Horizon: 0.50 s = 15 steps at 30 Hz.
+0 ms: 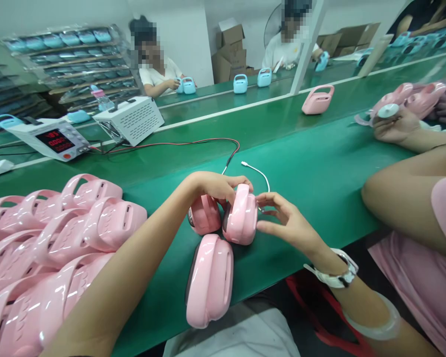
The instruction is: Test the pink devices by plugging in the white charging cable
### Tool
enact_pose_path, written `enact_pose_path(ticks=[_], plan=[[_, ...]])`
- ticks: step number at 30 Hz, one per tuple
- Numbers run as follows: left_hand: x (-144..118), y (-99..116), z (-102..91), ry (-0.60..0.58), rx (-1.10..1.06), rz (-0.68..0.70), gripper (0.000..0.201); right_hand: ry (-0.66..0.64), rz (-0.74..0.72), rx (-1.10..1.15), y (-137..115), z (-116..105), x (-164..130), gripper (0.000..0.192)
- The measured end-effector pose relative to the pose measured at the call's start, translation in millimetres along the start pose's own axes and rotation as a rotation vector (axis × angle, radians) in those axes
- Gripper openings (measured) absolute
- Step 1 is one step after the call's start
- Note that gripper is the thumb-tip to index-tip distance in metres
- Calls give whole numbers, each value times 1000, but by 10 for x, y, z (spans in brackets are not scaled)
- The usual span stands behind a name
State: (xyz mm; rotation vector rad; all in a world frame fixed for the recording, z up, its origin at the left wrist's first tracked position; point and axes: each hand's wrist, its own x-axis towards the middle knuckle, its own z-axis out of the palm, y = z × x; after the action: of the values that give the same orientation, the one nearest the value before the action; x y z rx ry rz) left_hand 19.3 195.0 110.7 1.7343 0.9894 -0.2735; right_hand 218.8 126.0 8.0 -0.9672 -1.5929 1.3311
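Two hands on pink case (pixel 241 215), left hand (pixel 217 186) atop, right hand (pixel 286 223) beside

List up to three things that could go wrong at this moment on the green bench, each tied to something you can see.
The pink unit nearest the person overhangs the belt edge and might slip off. The white cable by the right hand could snag. The left hand tops one pink shell; its neighbour might get knocked.

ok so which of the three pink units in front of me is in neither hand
The pink unit nearest the belt's front edge: it lies alone, untouched. The other two stand behind it, under the left hand and at the right hand.
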Motion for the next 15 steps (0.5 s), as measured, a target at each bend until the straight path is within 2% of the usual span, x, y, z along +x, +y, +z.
enact_pose_path(ticks=[3,5,7,10,13,15], plan=[[18,-8,28,36,2,27,55,-24,-128,-266,-8,126,-58,106],[29,-4,58,48,2,38,60,-27,-154,-339,21,198,-61,121],[17,31,91,63,14,62,61,14,-203,-363,43,232,-55,123],[-111,190,137,172,123,182,55,75,-333,-357,-35,199,-72,119],[-402,449,204,341,192,368,58,161,-467,-306,-319,126,-131,114],[-633,589,288,496,147,425,65,225,-566,-284,-586,110,-174,115]])
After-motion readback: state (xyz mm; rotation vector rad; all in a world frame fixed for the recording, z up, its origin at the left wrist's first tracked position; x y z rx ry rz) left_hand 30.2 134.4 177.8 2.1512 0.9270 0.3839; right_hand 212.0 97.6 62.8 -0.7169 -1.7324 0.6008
